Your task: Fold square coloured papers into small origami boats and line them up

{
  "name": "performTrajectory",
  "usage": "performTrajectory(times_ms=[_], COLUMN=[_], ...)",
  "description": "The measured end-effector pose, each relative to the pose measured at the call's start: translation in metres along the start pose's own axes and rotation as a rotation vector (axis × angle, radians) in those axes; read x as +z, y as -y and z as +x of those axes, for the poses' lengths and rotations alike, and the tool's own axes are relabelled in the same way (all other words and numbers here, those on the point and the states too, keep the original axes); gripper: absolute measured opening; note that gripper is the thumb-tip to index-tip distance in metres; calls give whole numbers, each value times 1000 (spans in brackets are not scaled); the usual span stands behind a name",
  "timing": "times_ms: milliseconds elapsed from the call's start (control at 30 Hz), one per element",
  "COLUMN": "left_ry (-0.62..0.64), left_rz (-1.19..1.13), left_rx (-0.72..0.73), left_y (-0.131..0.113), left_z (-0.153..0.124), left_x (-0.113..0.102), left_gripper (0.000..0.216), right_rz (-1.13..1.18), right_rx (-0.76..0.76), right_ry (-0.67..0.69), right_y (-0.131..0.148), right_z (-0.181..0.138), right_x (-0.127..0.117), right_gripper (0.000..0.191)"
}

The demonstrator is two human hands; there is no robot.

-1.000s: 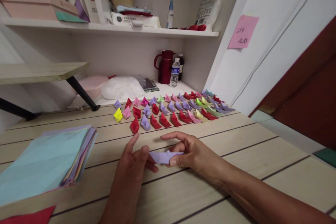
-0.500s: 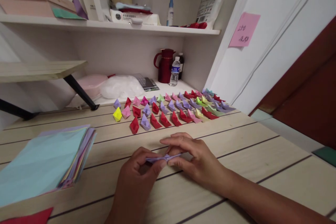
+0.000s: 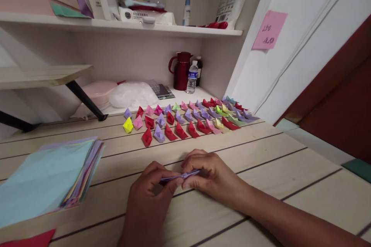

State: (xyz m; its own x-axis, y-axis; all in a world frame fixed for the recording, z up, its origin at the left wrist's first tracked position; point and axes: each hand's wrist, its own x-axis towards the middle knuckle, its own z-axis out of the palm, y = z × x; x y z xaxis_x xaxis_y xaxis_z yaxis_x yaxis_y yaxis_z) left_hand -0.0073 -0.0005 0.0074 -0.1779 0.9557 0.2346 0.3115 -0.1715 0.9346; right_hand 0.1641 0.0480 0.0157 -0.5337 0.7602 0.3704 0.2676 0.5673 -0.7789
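A small folded piece of purple paper is held between my two hands, just above the slatted wooden table. My left hand pinches its left end between thumb and fingers. On its right end, my right hand is closed, thumb below and curled fingers above. Fingertips of both hands nearly meet at the paper's middle, hiding much of its shape. Beyond my hands stand rows of small folded paper boats in several colours, among them a red boat, a purple boat and a yellow boat.
To the left lies a stack of coloured paper, light blue on top. Red paper shows at the bottom left corner. A dark red jug and a water bottle stand at the back beneath a white shelf.
My right hand's fingers, which were raised and stretched out, have curled down onto the purple paper. My left hand keeps its pinch. The view has shifted slightly.
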Motion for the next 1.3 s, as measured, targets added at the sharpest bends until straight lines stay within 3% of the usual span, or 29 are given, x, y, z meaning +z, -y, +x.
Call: performTrajectory(times_ms=[200,267,400,500,733,933,1100,1300], left_ry=[40,74,180,212,174,171,102,100], left_rz=[32,11,-201,-286,-275,-332,-263,-377], left_rx=[-34,-106,-321,-371,-305,-284,-363,-392], left_y=[3,4,6,5,6,9,7,4], left_z=[3,4,7,8,9,6,4,2], left_x=[-1,-1,-1,-3,-6,2,4,4], left_gripper=[6,12,30,40,52,39,21,25], right_rz=[-16,13,321,610,803,718,390,83], right_rx=[12,43,320,499,539,458,421,196], right_ry=[87,110,144,169,99,64,22,-37], right_y=[-1,1,4,6,7,8,6,9], right_z=[1,1,-2,-3,-4,-4,-8,-11], right_x=[-2,-3,-1,2,3,9,17,16], right_gripper=[29,30,39,42,40,42,38,29])
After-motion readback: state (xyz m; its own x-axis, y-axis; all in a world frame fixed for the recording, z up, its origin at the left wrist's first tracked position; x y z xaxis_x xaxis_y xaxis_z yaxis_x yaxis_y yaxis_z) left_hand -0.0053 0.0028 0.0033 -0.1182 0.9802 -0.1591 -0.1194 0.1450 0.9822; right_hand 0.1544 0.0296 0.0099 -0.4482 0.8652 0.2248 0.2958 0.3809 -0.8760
